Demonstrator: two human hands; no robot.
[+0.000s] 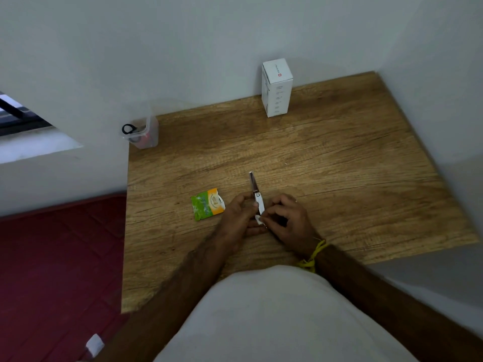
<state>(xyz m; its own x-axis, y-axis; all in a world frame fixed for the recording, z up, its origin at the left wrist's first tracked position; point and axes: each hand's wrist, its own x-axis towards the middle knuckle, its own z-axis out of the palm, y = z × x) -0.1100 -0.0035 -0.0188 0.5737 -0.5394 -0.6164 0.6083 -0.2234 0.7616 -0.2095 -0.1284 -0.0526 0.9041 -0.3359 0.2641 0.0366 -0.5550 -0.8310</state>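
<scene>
Green-and-orange sachet (pixel 208 204) was noted lying on the wooden table (pixel 339 165), just left of the left hand (pixel 239 214). Small white-handled scissors (pixel 257 197), blades pointed far, were gripped by it and pinched by the right hand (pixel 290 220).

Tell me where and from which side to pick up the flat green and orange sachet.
Pinch the flat green and orange sachet by its torn, slightly curled edge, the one nearest the hands, coming from above. It lies flat on the wooden table, so probably only that edge offers a lip.
</scene>
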